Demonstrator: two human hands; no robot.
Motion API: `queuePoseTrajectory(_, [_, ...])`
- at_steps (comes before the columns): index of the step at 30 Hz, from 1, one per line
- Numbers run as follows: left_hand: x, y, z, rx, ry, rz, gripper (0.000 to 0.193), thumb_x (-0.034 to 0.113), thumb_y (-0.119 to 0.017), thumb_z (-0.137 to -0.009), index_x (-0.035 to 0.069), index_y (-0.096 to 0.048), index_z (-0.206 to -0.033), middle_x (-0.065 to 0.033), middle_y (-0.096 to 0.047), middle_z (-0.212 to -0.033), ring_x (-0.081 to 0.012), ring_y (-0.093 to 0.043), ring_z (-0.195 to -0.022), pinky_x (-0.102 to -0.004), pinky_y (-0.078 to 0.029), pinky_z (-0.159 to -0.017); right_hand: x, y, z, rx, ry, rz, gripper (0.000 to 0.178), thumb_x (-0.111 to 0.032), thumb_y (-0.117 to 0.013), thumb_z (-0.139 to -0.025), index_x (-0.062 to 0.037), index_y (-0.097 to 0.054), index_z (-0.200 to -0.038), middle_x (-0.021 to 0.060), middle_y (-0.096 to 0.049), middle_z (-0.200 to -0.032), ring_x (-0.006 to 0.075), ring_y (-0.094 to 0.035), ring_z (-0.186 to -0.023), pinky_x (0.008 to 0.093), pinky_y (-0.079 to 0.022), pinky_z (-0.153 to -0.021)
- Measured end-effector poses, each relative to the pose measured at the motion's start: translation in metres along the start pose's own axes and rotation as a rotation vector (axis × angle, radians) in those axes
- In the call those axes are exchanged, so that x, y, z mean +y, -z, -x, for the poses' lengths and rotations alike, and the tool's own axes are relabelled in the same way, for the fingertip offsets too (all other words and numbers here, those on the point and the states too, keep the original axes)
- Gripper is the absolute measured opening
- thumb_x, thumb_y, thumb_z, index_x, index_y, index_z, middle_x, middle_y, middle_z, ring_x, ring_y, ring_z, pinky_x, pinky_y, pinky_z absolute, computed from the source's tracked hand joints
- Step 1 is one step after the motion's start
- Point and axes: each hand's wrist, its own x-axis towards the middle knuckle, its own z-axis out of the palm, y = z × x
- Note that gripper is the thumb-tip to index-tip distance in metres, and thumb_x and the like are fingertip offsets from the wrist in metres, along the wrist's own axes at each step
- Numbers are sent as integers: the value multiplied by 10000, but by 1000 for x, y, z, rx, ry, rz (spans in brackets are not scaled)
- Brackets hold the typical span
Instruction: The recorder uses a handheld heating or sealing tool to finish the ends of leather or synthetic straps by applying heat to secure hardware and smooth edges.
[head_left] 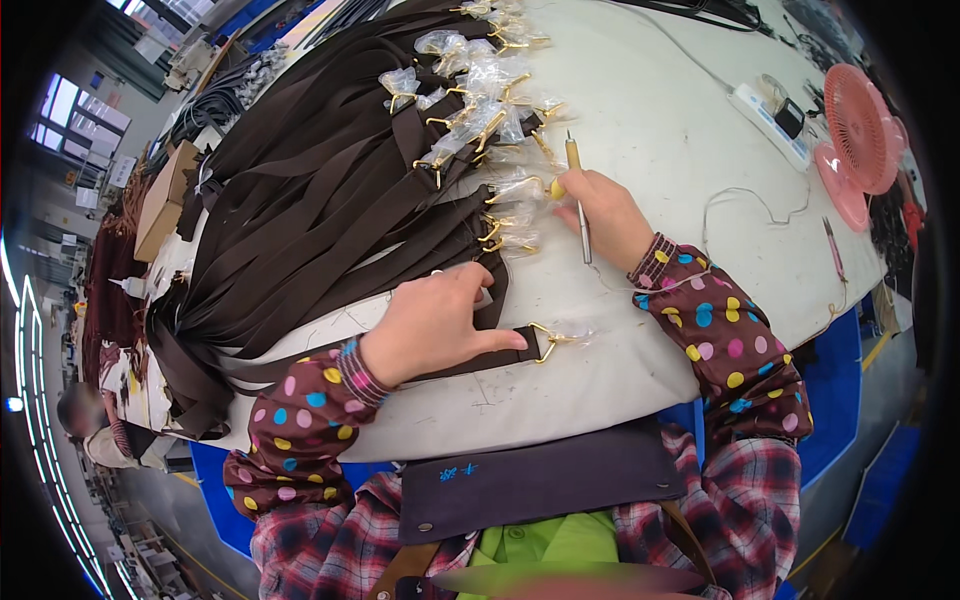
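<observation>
A dark brown webbing strap (470, 366) lies along the table's near side, with a gold metal hook (545, 342) in clear plastic at its end. Over it my left hand (430, 322) is open, thumb stretched toward that end and the other fingers bent above the straps. My right hand (605, 215) is closed around a slim pen-like tool (573, 155) with a tan upper section, a pointed tip and a silver lower shaft. Beside its fingers sit more plastic-wrapped gold hooks (512, 215). They end a large pile of brown straps (310, 190) fanned across the left.
The white-covered table (660, 130) carries a white power strip (775, 125), a pink fan (858, 135) and a thin pink-handled tool (834, 250) at the right. A pale cord (720, 195) loops nearby. A cardboard box (165, 200) stands far left; another person (110, 430) is beyond.
</observation>
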Motion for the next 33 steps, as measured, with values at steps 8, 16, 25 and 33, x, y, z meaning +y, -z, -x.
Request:
queuePoseTrajectory(8, [-48, 11, -23, 138, -47, 52, 290, 207, -619, -858, 6, -582, -1064, -122, -658, -818, -264, -636, -710, -331, -499, -635, 3, 5, -28, 189, 144, 145, 295, 13, -632, -762, -55, -482, -1008, 141, -549, -807, 339, -560, -749, 409, -460, -651])
queuePoseTrajectory(16, [-43, 73, -15, 93, 88, 1124, 183, 158, -516, -957, 47, -571, -1092, 42, -548, -842, -44, -480, -729, -210, -429, -676, 17, 4, -50, 194, 17, 192, 309, -14, -632, -776, -80, -492, -1044, 129, -568, -839, 330, -573, -779, 405, -468, -679])
queuePoseTrajectory(25, [-26, 61, 0, -73, 41, 1210, 201, 198, -492, -983, 34, -595, -1038, 57, -559, -842, -19, -450, -720, -184, -381, -654, -19, 33, -18, 206, -109, -47, 198, -52, -657, -824, -59, -527, -974, 88, -651, -992, 232, -621, -895, 322, -473, -791])
queuePoseTrajectory(33, [-45, 45, -11, 191, -103, 1409, 170, 207, -479, -987, 60, -539, -1049, 17, -566, -873, -65, -465, -718, -210, -384, -655, -68, 34, -17, 61, -133, -425, 194, -119, -637, -881, -43, -496, -990, 87, -660, -1051, 165, -602, -968, 302, -403, -944])
